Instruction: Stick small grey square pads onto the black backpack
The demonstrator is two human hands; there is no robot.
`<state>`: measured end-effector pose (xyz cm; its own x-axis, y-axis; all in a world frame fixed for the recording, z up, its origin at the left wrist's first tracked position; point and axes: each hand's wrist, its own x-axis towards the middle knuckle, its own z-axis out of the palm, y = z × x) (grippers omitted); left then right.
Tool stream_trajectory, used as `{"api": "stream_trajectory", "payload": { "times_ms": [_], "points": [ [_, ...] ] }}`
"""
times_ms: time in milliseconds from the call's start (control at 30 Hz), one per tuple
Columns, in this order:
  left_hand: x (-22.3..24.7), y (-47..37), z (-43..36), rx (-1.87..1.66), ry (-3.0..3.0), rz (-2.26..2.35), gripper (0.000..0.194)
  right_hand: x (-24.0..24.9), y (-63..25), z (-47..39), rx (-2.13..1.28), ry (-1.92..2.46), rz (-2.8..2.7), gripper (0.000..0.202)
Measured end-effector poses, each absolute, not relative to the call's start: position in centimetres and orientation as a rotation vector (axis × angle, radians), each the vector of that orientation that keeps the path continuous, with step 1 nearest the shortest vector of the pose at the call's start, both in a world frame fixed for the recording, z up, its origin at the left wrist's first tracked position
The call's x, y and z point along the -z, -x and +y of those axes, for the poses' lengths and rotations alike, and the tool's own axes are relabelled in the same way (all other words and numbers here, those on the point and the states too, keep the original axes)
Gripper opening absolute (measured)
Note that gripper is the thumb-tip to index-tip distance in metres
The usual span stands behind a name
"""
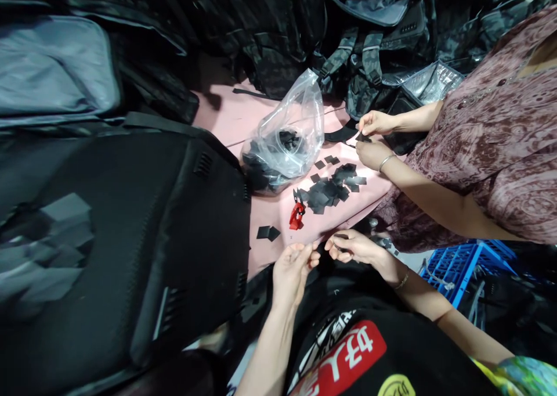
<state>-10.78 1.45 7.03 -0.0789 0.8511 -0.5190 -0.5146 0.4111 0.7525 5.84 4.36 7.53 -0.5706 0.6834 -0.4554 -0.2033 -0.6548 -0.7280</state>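
My left hand (296, 263) is raised near the front edge of the pink surface, fingers pinched together; whatever they hold, if anything, is too small to make out. Just right of it, my right hand (355, 248) has its fingers curled around a small black fabric piece (342, 237). Beyond my hands lies a loose pile of black square pieces (326, 191). A small red-handled item (296, 216), seemingly thread snips, rests at the pile's near left edge. Two more black squares (268, 233) lie closer to me on the left.
An open clear plastic bag (289, 146) with black pieces inside stands on the pink tabletop (221, 114). A large black backpack (191, 222) fills the left. At right, a co-worker's hands (372, 146) hold a dark piece. A blue crate (456, 268) sits lower right; backpacks line the back.
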Motion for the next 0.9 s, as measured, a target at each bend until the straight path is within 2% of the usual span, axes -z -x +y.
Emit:
{"api": "stream_trajectory", "payload": {
  "times_ms": [100,200,367,500,567,667,733,900],
  "points": [
    [-6.9,11.4,1.4,-1.157,-0.360,1.106,0.035,-6.9,-5.9,4.5,-2.201,1.039,-0.979,0.040],
    [-6.7,11.3,1.6,-1.131,-0.444,1.067,0.035,-6.7,-5.7,4.5,-2.206,1.032,-1.152,0.044],
    [-6.8,10.8,2.8,-0.938,-0.866,1.267,0.028,-7.2,-5.5,4.8,-2.225,1.093,-1.307,0.033],
    [-6.1,10.4,6.5,-0.985,-1.098,1.443,0.023,-8.6,-5.8,5.0,-2.252,1.146,-0.992,0.019],
    [-5.4,10.1,9.2,-1.033,-1.123,1.564,0.022,-8.9,-6.1,5.0,-2.222,1.213,-0.833,0.019],
    [-4.3,9.7,12.1,-1.031,-1.120,1.656,0.016,-8.2,-6.9,4.8,-2.128,1.298,-0.741,0.022],
    [-3.9,9.4,12.1,-1.007,-1.116,1.635,0.020,-7.1,-7.4,4.7,-2.076,1.297,-0.755,0.028],
    [-4.4,8.6,7.3,-0.844,-1.109,1.221,0.032,-5.5,-7.7,4.7,-2.100,1.264,-0.850,0.047]
  ]
}}
